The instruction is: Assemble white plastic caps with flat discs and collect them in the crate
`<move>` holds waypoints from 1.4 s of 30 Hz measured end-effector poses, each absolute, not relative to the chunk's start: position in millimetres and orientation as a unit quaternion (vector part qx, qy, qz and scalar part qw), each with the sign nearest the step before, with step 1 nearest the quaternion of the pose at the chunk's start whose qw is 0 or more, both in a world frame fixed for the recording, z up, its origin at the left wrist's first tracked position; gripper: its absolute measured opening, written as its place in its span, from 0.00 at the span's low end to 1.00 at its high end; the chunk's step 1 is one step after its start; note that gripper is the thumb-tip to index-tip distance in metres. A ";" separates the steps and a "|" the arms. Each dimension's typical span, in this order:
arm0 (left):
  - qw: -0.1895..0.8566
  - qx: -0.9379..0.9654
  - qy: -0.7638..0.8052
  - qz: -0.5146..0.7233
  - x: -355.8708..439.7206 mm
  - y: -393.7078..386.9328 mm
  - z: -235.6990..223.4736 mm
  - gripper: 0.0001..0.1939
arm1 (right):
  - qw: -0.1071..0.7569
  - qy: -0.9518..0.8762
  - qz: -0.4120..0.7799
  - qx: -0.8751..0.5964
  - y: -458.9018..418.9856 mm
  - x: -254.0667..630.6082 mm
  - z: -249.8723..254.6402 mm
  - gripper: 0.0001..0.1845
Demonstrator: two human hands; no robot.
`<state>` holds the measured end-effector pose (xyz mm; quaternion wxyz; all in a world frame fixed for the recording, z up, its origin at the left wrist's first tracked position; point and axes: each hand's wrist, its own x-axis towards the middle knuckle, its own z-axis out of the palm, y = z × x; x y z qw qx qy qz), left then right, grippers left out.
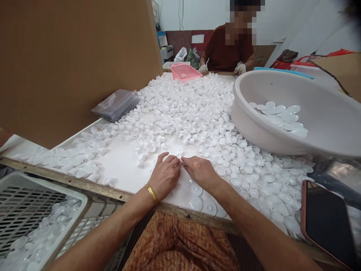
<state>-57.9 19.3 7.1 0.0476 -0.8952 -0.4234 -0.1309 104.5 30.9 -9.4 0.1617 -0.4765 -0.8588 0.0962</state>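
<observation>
My left hand [167, 174], with a gold bracelet on its wrist, has its fingers curled to a pinch over the white tabletop [121, 162]. Facing it, fingertips almost touching, my right hand [199, 171] is closed in a pinch too. A small white plastic piece [179, 153] shows between the two sets of fingertips, partly covered by them. Just below my hands lie flat white discs [210, 207] with ring-shaped centres, near the table's front edge. A wide spread of small white plastic cups and lids [186, 113] covers the table beyond and to the right.
A large pale basin [239, 124] holding white oval pieces stands at right, with a phone [327, 222] nearer me. A cardboard box [79, 67] blocks the left, beside plastic bags [117, 104]. Below left is a crate [81, 210]. A gloved co-worker [228, 52] sits opposite, near a pink scoop [184, 72].
</observation>
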 end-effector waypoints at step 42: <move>0.015 -0.819 -0.559 -0.129 -46.0 83.0 13.5 0.08 | 0.315 -0.770 0.214 -0.512 52.8 99.0 -33.6 0.21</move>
